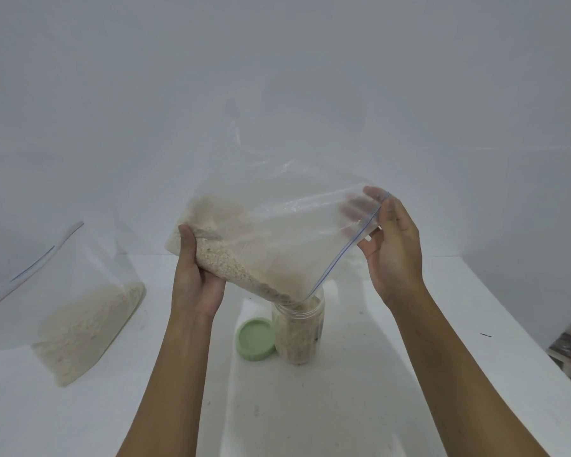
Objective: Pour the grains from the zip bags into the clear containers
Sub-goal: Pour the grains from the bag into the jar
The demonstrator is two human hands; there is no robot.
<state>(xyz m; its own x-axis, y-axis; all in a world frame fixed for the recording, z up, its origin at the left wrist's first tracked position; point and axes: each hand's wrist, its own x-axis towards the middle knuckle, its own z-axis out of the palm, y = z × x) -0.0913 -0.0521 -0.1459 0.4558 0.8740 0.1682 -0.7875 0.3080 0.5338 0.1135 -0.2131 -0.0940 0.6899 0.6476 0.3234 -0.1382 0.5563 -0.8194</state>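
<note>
Clear plastic, held bag: zip bag (277, 232) tilted, zip-edge corner lowest, bottom end raised toward the left.
Head view, left hand: left hand (197, 275) cupped under the bag's filled lower-left end, palm up, thumb pressed on the near face; closed on the bag.
Head view, right hand: right hand (393, 245) at the upper right corner, pinching the blue zip line; fingers (356, 209) show through the film behind it, thumb on the near side; closed on the bag.
Grains relative to grip: grains (231, 258) heaped just above and right of the left palm, sloping down to the low corner; film near the right hand holds almost none.
Bag mouth: low corner sits at the rim of the clear container (299, 328), below and between the two hands, nearer the left wrist's side than the right palm.
Container: upright on the white table (376, 390), open, filled with grains to most of its height; exact level near the rim hidden by the bag.
Lid: green lid (256, 338) flat on the table, touching or just beside the container's left, right of the left forearm.
Second bag: second zip bag (63, 308) well left of the left hand, resting on the table, partly filled with pale grains, ungripped.
</note>
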